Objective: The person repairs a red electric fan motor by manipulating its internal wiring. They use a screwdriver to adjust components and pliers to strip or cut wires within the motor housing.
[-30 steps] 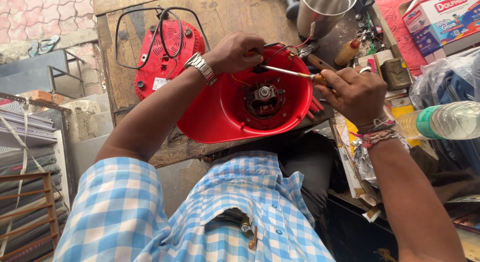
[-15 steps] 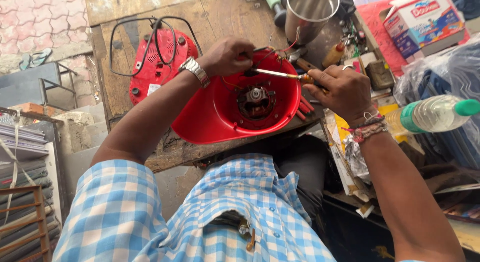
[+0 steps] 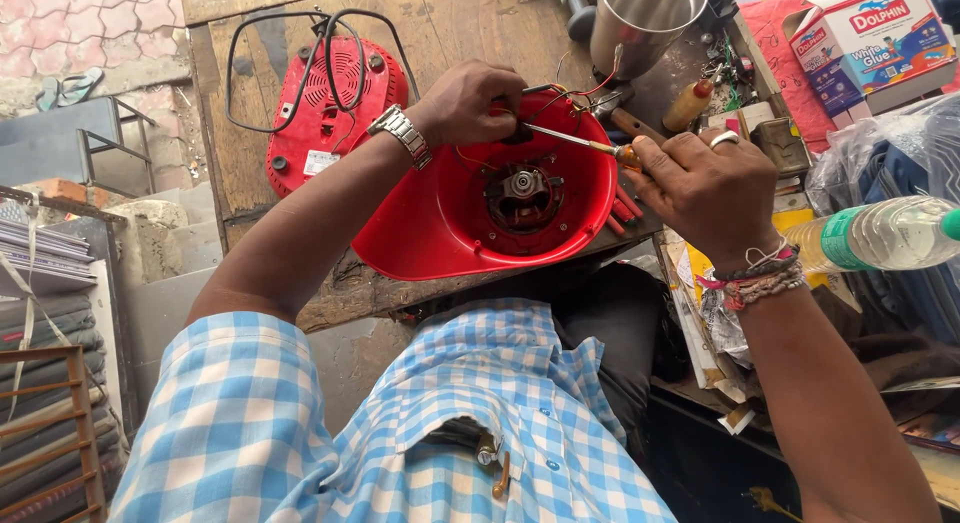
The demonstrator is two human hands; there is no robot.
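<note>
**Two hands at work inside a red appliance housing**

The red housing (image 3: 470,208) lies open-side up on the wooden bench (image 3: 440,23), its motor (image 3: 523,190) showing at the middle. The left hand (image 3: 470,101) is curled over the housing's far rim, fingers closed on the rim by the wires. The right hand (image 3: 705,188) is closed round the handle of a screwdriver (image 3: 570,141), whose shaft slants left into the housing's far edge. A red base cover (image 3: 325,108) with a black cord lies far left; a steel jar (image 3: 645,21) stands far right, a plastic bottle (image 3: 880,235) to the right.
</note>
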